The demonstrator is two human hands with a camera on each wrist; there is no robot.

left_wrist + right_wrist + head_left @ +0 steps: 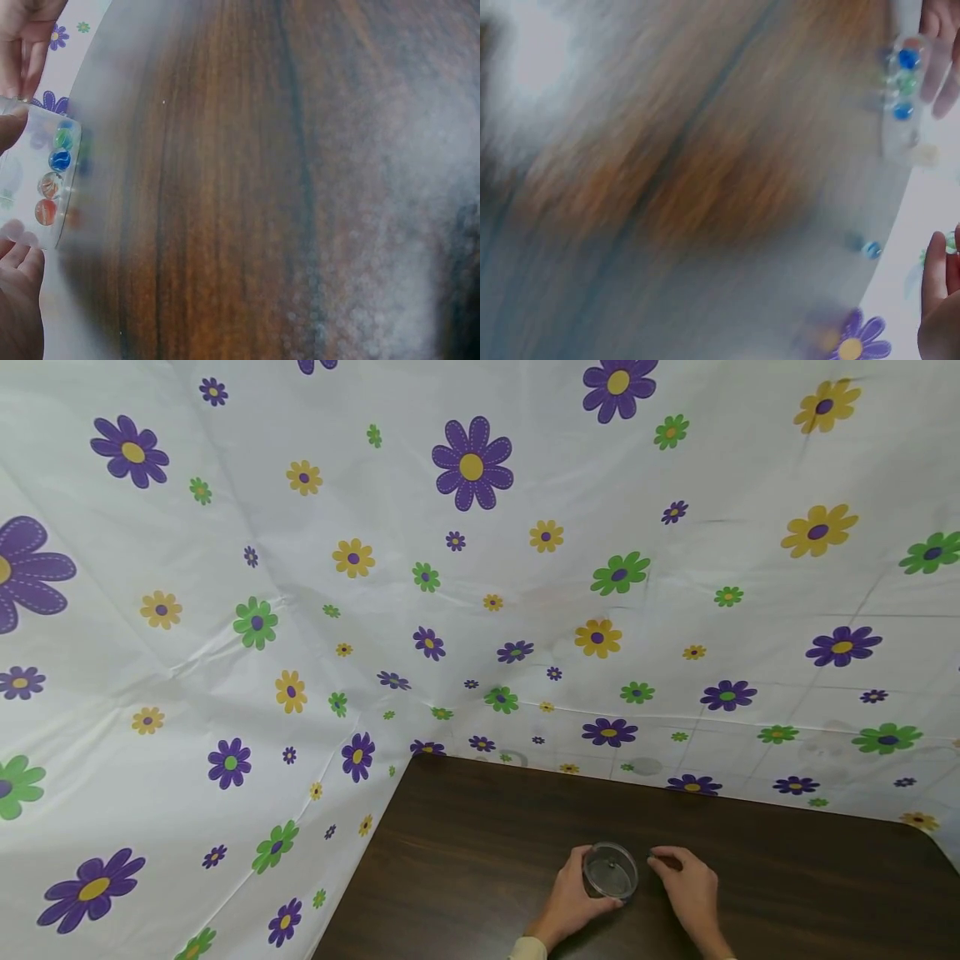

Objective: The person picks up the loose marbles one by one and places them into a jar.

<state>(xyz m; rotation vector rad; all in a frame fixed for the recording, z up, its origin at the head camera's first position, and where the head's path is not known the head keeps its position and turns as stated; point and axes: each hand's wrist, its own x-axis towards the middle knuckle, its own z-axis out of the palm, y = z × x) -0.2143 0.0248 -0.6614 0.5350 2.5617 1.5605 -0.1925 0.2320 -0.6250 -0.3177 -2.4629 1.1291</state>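
My left hand (570, 897) grips a clear round container (611, 870) on the dark table, its thumb and fingers around the side. Several glass marbles (58, 160) in blue, green and orange show through its wall in the left wrist view. Just right of the container is my right hand (686, 889), with thumb and forefinger brought close together. Near those fingertips, a small blue marble (871, 250) appears on the table in the right wrist view, apart from the fingers. A light green spot at the right fingertips is too unclear to tell whether a marble is pinched there.
The brown wooden table (465, 835) has its far edge and left edge against a white cloth (420, 502) printed with purple, yellow and green flowers. The cloth hangs behind the table and along its left side.
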